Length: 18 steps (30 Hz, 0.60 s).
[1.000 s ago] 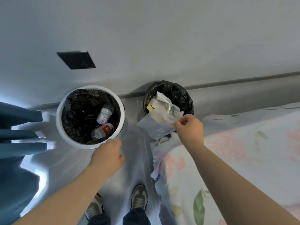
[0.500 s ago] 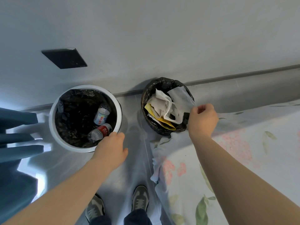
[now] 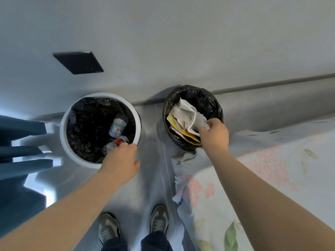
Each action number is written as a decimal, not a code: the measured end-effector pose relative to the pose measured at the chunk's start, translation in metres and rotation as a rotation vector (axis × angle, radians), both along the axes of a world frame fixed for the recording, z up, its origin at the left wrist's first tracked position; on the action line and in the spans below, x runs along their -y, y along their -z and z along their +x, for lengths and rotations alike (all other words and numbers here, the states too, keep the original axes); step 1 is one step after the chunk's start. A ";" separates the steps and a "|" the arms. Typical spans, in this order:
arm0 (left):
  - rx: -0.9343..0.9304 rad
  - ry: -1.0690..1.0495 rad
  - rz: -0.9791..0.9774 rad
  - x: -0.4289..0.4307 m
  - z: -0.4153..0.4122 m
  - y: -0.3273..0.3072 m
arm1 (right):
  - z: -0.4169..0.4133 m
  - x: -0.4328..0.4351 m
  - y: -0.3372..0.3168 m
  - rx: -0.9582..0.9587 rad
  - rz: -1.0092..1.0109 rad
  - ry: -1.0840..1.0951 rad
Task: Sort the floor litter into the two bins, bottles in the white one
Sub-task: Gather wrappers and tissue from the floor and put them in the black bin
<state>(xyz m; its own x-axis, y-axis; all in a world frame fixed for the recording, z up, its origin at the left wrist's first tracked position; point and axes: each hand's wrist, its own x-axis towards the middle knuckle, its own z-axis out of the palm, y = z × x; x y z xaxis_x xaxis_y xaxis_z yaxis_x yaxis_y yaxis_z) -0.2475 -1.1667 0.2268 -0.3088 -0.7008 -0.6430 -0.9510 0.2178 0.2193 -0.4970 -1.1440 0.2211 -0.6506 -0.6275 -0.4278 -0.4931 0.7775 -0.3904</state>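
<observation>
Grey floor (image 3: 154, 178), crumpled paper (image 3: 184, 115) in black bin (image 3: 208, 98), gripped by right hand (image 3: 214, 135)

place: bedroom in a home
bedding: flowered sheet (image 3: 262, 178) hanging to the floor, right
cloth: teal folds (image 3: 18, 142), left edge
floor: glossy pale tiles (image 3: 150, 178) meeting a plain wall (image 3: 181, 42) at a skirting (image 3: 272, 84)
bins: small white bin (image 3: 62, 134) and black-bagged bin (image 3: 208, 98)
</observation>
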 end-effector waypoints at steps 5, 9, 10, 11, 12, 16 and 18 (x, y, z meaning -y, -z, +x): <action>-0.045 -0.002 0.003 0.002 0.003 -0.032 | 0.012 -0.018 -0.039 -0.102 0.045 -0.359; -0.065 0.018 -0.015 0.003 0.011 -0.082 | 0.027 -0.034 -0.090 -0.126 0.069 -0.540; -0.074 0.025 -0.021 0.002 0.014 -0.097 | 0.031 -0.038 -0.106 -0.130 0.064 -0.564; -0.083 0.029 -0.025 0.002 0.018 -0.113 | 0.036 -0.042 -0.123 -0.134 0.062 -0.587; -0.088 0.030 -0.027 0.001 0.023 -0.130 | 0.041 -0.045 -0.141 -0.139 0.062 -0.608; -0.125 0.047 -0.042 -0.008 0.044 -0.205 | 0.066 -0.055 -0.218 -0.158 0.068 -0.686; -0.135 0.063 -0.066 -0.017 0.057 -0.244 | 0.082 -0.059 -0.260 -0.178 0.085 -0.738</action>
